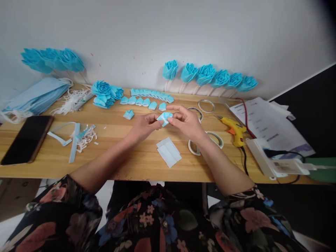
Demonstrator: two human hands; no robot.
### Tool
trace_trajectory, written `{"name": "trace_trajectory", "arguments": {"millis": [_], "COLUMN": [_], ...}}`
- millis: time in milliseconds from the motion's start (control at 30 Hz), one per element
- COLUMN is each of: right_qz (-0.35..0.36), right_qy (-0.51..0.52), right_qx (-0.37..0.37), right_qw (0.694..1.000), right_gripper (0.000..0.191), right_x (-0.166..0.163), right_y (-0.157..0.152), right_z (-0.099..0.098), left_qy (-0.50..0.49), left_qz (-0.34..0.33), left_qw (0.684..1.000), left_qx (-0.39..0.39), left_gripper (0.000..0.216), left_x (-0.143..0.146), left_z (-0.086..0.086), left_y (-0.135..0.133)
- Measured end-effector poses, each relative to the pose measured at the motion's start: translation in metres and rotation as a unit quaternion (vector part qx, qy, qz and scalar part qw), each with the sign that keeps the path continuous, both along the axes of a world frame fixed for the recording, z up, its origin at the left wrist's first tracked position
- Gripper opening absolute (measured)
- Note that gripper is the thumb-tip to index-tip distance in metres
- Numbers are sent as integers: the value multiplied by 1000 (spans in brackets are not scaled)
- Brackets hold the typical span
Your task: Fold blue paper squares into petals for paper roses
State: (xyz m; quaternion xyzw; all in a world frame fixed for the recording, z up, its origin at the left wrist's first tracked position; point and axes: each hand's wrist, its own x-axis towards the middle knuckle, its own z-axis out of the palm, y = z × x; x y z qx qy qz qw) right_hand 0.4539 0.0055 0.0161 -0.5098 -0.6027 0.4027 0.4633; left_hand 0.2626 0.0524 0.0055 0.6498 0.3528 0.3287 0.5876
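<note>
Between both hands, above the wooden table [118, 147], is a small folded blue petal piece [165, 118] with a white strip across it. My left hand [147, 124] pinches its left side, and my right hand [185, 120] grips its right side between thumb and fingers. Just behind stands a row of folded blue petals [139, 102], with a longer overlapping row [152, 93] farther back. One loose folded petal [128, 114] lies to the left of my left hand. Nearer my body are pale flat fabric squares [169, 152], stacked.
Blue flowers on sticks [207, 74] lean at the wall. Tape rolls [216, 139], a yellow glue gun [236, 130] and a white power strip [262, 161] lie right. Left are face masks [39, 96], white ear loops [75, 99], a phone [27, 138] and scraps [86, 138].
</note>
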Motion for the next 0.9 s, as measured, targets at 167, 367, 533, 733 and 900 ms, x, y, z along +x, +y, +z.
{"name": "trace_trajectory", "arguments": {"millis": [167, 367, 533, 733, 900], "right_qz": [-2, -3, -15, -32, -37], "right_qy": [11, -13, -10, 5, -13], "right_qx": [-17, 0, -1, 5, 7], "right_qw": [1000, 1000, 1000, 999, 999], "right_gripper": [43, 41, 37, 36, 37], "right_x": [3, 7, 7, 9, 12], "right_y": [-2, -3, -3, 0, 2], "right_z": [0, 3, 3, 0, -4], "left_qy": [-10, 15, -12, -22, -23], "left_qz": [5, -18, -17, -18, -15], "left_qw": [1000, 1000, 999, 999, 999], "left_qx": [-10, -14, -26, -33, -30], "left_gripper": [22, 20, 24, 25, 25], "left_x": [-2, -4, -4, -6, -4], "left_z": [4, 8, 10, 11, 9], "left_y": [1, 1, 2, 4, 2]}}
